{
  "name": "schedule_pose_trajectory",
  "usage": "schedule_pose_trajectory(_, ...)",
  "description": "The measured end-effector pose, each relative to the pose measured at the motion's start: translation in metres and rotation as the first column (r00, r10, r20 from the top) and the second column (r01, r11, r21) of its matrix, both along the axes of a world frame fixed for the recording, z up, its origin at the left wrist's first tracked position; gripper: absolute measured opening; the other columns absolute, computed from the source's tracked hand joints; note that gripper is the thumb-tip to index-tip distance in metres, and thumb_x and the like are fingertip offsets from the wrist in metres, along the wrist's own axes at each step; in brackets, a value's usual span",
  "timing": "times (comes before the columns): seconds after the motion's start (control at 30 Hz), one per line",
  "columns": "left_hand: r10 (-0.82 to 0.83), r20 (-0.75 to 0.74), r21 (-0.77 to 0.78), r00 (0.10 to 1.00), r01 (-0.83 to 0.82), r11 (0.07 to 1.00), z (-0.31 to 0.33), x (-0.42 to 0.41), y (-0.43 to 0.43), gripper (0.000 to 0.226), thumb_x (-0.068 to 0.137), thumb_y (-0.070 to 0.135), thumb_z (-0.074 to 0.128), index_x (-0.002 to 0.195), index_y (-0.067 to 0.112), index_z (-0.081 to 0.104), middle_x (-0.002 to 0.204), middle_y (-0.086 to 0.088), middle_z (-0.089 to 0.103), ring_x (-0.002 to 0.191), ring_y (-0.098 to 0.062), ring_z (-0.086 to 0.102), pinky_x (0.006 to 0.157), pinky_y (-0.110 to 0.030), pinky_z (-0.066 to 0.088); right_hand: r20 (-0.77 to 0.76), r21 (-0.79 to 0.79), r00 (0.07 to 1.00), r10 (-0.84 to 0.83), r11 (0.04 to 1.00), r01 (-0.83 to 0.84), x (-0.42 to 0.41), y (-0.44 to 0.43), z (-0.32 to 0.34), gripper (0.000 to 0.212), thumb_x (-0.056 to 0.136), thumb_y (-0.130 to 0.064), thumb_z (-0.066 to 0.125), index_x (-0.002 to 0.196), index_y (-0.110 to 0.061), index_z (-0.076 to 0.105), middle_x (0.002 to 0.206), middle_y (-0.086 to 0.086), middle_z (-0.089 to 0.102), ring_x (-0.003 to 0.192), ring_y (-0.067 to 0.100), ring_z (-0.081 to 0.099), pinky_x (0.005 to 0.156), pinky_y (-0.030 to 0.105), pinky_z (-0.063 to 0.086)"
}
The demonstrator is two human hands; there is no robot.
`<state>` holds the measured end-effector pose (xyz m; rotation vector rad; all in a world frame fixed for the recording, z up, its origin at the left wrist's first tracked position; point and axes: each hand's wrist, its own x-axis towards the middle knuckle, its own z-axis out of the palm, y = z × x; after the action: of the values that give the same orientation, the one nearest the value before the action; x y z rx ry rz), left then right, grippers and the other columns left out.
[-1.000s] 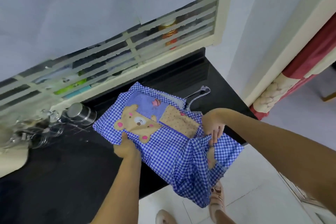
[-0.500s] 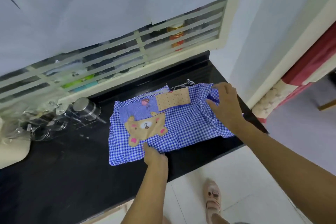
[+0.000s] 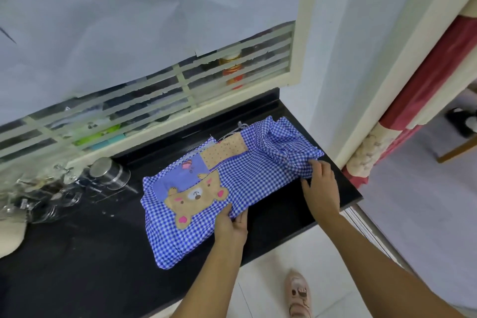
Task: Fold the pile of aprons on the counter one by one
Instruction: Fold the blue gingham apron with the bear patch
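One apron (image 3: 258,170) on counter (image 3: 77,261); two hands: left hand (image 3: 232,224), right hand (image 3: 321,188).

The apron (image 3: 227,188) lies on the counter (image 3: 77,266), toward its right end. Left of the apron, near the back wall, stands a steel container (image 3: 109,170); further left sit glass jars (image 3: 51,196). Behind the apron runs a grille (image 3: 180,90). The left hand (image 3: 232,224) rests on the apron's near edge, the right hand (image 3: 321,188) at its right end.

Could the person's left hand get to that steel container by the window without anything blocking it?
Probably yes. The left hand rests on the apron; the steel container stands apart, only bare black counter between.
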<state>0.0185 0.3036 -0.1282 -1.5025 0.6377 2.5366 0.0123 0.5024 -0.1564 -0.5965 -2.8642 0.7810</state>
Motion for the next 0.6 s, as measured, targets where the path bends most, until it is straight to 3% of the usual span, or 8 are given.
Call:
schedule_pose_trajectory(0.07,-0.003,-0.021,0.001,1.0,0.003,1.0,0.003,0.001,-0.004,0.025,0.094,-0.003,0.047,0.118,0.001,0.055,0.095,-0.014,0.064,0.082,-0.024,0.064,0.057,-0.039,0.058,-0.024,-0.005,0.998,0.063,0.998,-0.063,-0.013,0.01,0.011,0.036,0.091,-0.009,0.053,0.127,-0.01,0.055,0.131,0.009,0.05,0.11,0.029,0.056,0.091,0.04,0.048)
schedule_pose_trajectory(0.2,-0.047,-0.04,-0.067,0.998,0.044,0.997,-0.002,0.002,-0.015,0.033,0.095,-0.001,0.048,0.127,0.0,0.054,0.106,-0.014,0.064,0.09,-0.025,0.065,0.065,-0.039,0.061,-0.104,-0.356,0.994,0.022,0.933,-0.057,-0.031,0.026,0.039,0.024,0.093,-0.001,0.046,0.102,-0.012,0.066,0.087,0.01,0.067,0.07,0.012,0.063,0.069,0.015,0.045)
schedule_pose_trajectory(0.23,-0.071,-0.042,-0.102,0.997,0.066,0.993,-0.003,0.003,-0.017,0.033,0.095,-0.001,0.049,0.128,0.001,0.054,0.105,-0.013,0.064,0.089,-0.025,0.064,0.07,-0.039,0.061,-0.076,-0.537,0.997,-0.004,0.843,-0.037,-0.034,0.03,0.047,0.022,0.096,-0.001,0.044,0.095,-0.013,0.063,0.073,0.009,0.063,0.055,0.008,0.059,0.058,0.012,0.044)
schedule_pose_trajectory(0.3,-0.111,-0.04,-0.166,0.993,0.104,0.981,-0.009,0.006,-0.021,0.033,0.095,-0.002,0.049,0.128,0.002,0.054,0.101,-0.011,0.064,0.087,-0.023,0.063,0.079,-0.037,0.055,0.032,-0.885,0.997,-0.073,0.46,0.062,-0.033,0.036,0.056,0.02,0.099,-0.005,0.042,0.086,-0.012,0.055,0.065,0.007,0.051,0.043,0.007,0.051,0.046,0.014,0.042)
schedule_pose_trajectory(0.33,-0.122,-0.029,-0.183,0.992,0.115,0.976,-0.012,0.009,-0.024,0.032,0.096,-0.001,0.048,0.128,0.001,0.053,0.1,-0.011,0.064,0.086,-0.023,0.063,0.083,-0.037,0.051,0.126,-0.953,0.985,-0.119,0.262,0.154,-0.029,0.041,0.056,0.021,0.1,-0.008,0.042,0.081,-0.013,0.052,0.066,0.006,0.046,0.041,0.006,0.047,0.042,0.014,0.04)
schedule_pose_trajectory(0.37,-0.128,-0.009,-0.198,0.992,0.124,0.972,-0.017,0.012,-0.027,0.032,0.097,0.0,0.048,0.128,0.001,0.053,0.098,-0.01,0.064,0.086,-0.023,0.062,0.087,-0.037,0.049,0.235,-0.947,0.958,-0.165,0.183,0.263,-0.02,0.046,0.051,0.025,0.1,-0.013,0.043,0.076,-0.014,0.05,0.064,0.004,0.044,0.039,0.006,0.044,0.039,0.014,0.037)
schedule_pose_trajectory(0.5,-0.257,0.123,-0.295,0.959,0.283,0.913,-0.025,0.028,-0.037,0.027,0.097,0.012,0.054,0.122,0.001,0.055,0.093,-0.012,0.065,0.082,-0.025,0.063,0.087,-0.04,0.049,0.36,-0.718,0.823,-0.439,0.433,0.545,0.022,0.062,0.022,0.033,0.1,-0.029,0.046,0.074,-0.011,0.054,0.074,0.011,0.057,0.054,0.013,0.048,0.054,0.025,0.041)
schedule_pose_trajectory(0.6,-0.559,0.276,-0.344,0.782,0.623,0.702,-0.016,0.036,-0.04,0.042,0.095,0.038,0.055,0.103,-0.002,0.063,0.088,-0.021,0.07,0.082,-0.029,0.068,0.077,-0.037,0.052,0.202,-0.541,0.925,-0.321,0.751,0.379,0.038,0.06,0.025,0.035,0.092,-0.046,0.055,0.097,-0.011,0.061,0.094,0.006,0.063,0.073,0.012,0.054,0.068,0.026,0.041)
